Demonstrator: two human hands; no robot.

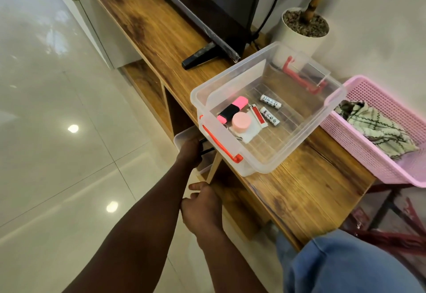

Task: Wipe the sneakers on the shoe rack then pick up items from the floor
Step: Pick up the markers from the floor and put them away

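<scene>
Items (pixel 241 120) lie inside our clear box (pixel 251 168) on the tabletop (pixel 299 196). At the box's 8 o'clock, our left hand (pixel 189 152) has its fingers curled round a clear lid (pixel 182 136). Our right hand (pixel 202 207), at 7 o'clock, curls its fingers; what they hold, we cannot tell.

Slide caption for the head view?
Clear plastic box holding pink highlighter and two white batteries on wooden console; left hand at clear lid below.

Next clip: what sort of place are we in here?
Most likely a home living room: a television stands on a long wooden console, with a potted plant beside it and glossy floor tiles below.
</scene>
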